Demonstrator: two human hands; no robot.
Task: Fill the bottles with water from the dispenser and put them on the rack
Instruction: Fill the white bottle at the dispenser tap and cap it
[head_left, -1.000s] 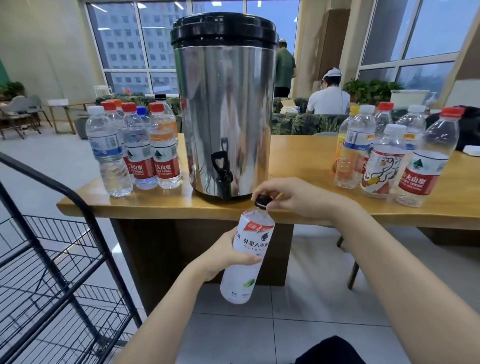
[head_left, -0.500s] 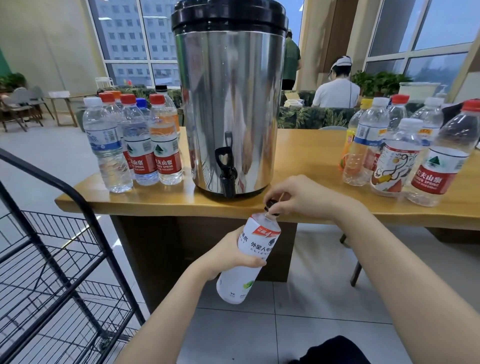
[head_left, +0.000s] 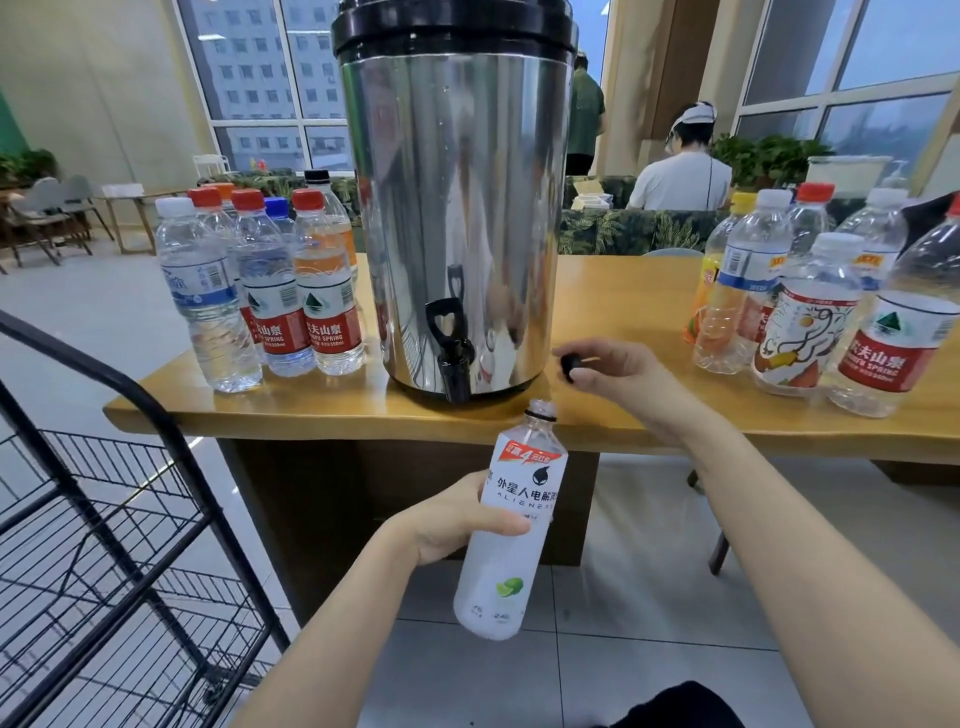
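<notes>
My left hand (head_left: 457, 519) grips a white-labelled bottle (head_left: 511, 525) by its middle, tilted, below the table edge; its neck is uncapped. My right hand (head_left: 618, 371) pinches the small black cap (head_left: 570, 364) above the table, to the right of the bottle's mouth. The steel dispenser (head_left: 457, 197) with a black lid stands on the wooden table (head_left: 623, 306), its black tap (head_left: 451, 353) just up and left of the bottle's mouth. The black wire rack (head_left: 104, 519) stands at the lower left.
Several capped water bottles (head_left: 260, 291) stand on the table left of the dispenser, and several more bottles (head_left: 810, 306) stand on the right. Two people are behind the table, far back. Tiled floor lies below.
My right hand has unscrewed the black cap and lifted it off to the right, leaving the bottle's neck bare. The bottle stays in my left hand, slightly more tilted.
</notes>
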